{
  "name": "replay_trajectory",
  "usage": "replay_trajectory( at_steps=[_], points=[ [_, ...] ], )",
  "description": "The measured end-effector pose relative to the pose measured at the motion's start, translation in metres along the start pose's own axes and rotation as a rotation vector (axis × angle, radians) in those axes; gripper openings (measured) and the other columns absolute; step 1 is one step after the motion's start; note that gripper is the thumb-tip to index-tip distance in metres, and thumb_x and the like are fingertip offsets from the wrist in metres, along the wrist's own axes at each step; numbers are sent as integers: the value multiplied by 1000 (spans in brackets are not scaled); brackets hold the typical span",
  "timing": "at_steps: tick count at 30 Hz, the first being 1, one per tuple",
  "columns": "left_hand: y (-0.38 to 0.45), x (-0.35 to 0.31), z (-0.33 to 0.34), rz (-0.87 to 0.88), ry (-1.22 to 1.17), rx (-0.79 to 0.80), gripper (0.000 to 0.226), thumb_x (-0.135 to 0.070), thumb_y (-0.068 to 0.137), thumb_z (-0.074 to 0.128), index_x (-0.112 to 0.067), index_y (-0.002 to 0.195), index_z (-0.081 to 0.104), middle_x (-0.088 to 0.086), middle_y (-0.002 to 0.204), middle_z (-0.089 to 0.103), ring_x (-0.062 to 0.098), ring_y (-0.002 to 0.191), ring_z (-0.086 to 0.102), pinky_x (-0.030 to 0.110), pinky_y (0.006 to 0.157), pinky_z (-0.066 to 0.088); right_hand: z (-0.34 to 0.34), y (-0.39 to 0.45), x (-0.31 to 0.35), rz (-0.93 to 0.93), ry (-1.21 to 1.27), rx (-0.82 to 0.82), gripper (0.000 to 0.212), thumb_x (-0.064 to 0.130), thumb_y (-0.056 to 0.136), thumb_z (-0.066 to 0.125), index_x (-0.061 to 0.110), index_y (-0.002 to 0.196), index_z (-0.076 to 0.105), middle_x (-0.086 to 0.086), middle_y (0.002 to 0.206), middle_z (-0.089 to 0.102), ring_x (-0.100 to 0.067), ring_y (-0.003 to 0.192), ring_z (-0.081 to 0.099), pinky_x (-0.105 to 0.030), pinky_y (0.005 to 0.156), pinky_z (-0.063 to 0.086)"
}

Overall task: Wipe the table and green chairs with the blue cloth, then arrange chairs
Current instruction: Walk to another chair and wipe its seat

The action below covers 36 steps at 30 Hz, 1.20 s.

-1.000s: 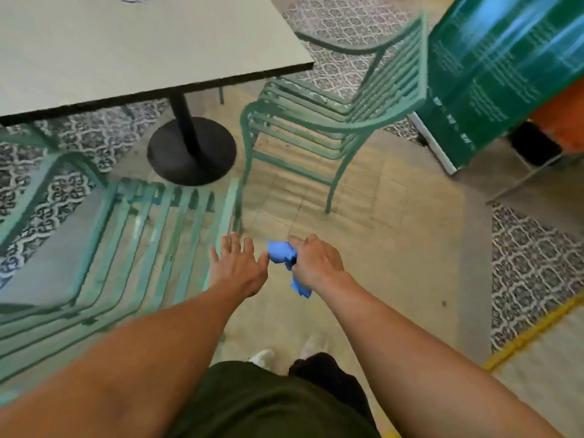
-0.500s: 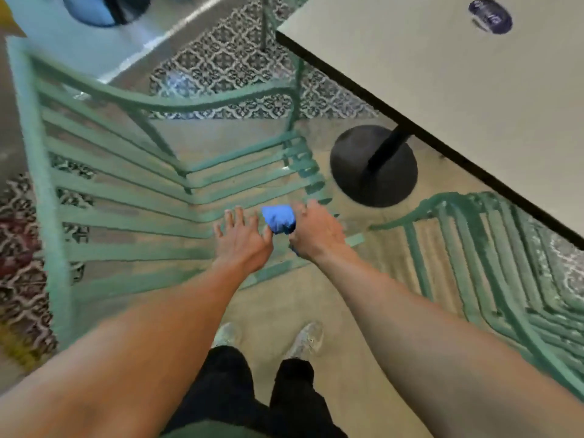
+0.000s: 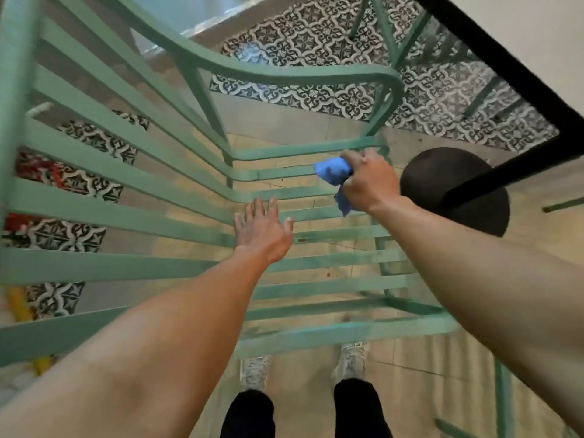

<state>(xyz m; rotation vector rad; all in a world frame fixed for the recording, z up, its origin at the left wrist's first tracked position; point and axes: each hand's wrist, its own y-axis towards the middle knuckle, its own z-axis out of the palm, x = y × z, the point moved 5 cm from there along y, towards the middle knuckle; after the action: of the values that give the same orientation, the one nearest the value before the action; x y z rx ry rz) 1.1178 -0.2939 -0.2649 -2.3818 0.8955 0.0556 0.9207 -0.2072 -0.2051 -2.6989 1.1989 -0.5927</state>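
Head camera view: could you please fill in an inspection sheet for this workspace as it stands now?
Surface: table pale top with dark edge, upper right; only a corner in view.
Job's things: blue cloth bunched; green chair slatted, directly below the hands.
Clutter: nothing seen.
Grippers: right hand closed on the blue cloth; left hand open, fingers spread over the seat slats.
Cables: nothing seen.
Surroundings: black table base, patterned floor tiles, the person's shoes.
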Motion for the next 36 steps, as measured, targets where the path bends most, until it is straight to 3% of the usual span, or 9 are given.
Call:
replay_trajectory(
  at_steps=[7, 9, 13, 19, 24, 28, 31, 34, 36],
  points=[
    [54, 20, 75, -70, -8, 58, 67, -48, 100, 22, -20, 153, -6, 10, 161, -14, 28, 147, -12, 49, 116, -6, 17, 114, -90, 189, -58, -360, 39, 15, 79, 46, 10, 117, 53, -24, 119, 51, -43, 110, 51, -48, 86, 44],
    [60, 28, 94, -84, -18, 78, 67, -48, 100, 23, -21, 153, -8, 10, 160, -16, 28, 147, -14, 49, 116, -6, 44, 140, -105, 272, -17, -283, 47, 16, 81, 43, 15, 128, 47, -21, 130, 47, -41, 121, 46, -48, 99, 41],
    [58, 37, 120, -42, 17, 8, 67, -53, 100, 18, -25, 150, -17, 8, 155, -27, 28, 144, -20, 48, 114, -10, 122, 160, -82, 395, 19, -31, 63, 22, 89, 39, 33, 149, 22, -17, 157, 13, -37, 144, 10, -55, 113, 10],
    [65, 42, 128, -7, 114, -56, 68, -45, 97, 23, -19, 154, -6, 11, 161, -13, 33, 147, -9, 54, 116, 1, 226, 114, 127, -360, -82, 209, 66, 32, 92, 39, 27, 152, 12, -12, 160, 4, -35, 145, -1, -57, 112, 2],
    [67, 45, 127, -28, -10, -58, 66, -50, 98, 22, -27, 153, -6, 7, 161, -15, 28, 148, -12, 49, 116, -6, 200, 105, 79, -464, -324, 151, 63, 27, 94, 36, 31, 152, 11, -6, 161, 6, -34, 146, 5, -61, 112, 2],
    [66, 46, 129, -16, -9, -56, 65, -56, 98, 16, -31, 149, -17, 5, 157, -24, 25, 144, -21, 43, 111, -15, 129, 113, -96, -124, -391, 81, 69, 31, 93, 44, 25, 152, 9, -17, 159, 9, -43, 142, 12, -61, 111, 11],
    [66, 47, 128, -23, -18, -53, 65, -56, 98, 15, -32, 147, -19, 5, 156, -26, 25, 143, -22, 43, 110, -16, 95, 115, -171, 253, -262, 99, 56, 30, 90, 41, 9, 141, 32, -28, 143, 35, -46, 127, 37, -59, 105, 30],
    [65, 45, 127, -15, -38, -46, 65, -56, 98, 16, -32, 148, -18, 5, 156, -26, 25, 143, -23, 42, 110, -16, 110, 125, -119, 508, -133, -67, 53, 30, 93, 41, 8, 141, 34, -24, 148, 29, -41, 136, 26, -55, 110, 22],
    [66, 45, 126, -11, -43, -46, 65, -54, 99, 17, -31, 150, -15, 5, 157, -25, 25, 144, -21, 43, 112, -15, 146, 135, -33, 284, -109, -10, 54, 28, 92, 41, 11, 143, 34, -22, 151, 24, -40, 140, 18, -56, 112, 17]
  ],
)
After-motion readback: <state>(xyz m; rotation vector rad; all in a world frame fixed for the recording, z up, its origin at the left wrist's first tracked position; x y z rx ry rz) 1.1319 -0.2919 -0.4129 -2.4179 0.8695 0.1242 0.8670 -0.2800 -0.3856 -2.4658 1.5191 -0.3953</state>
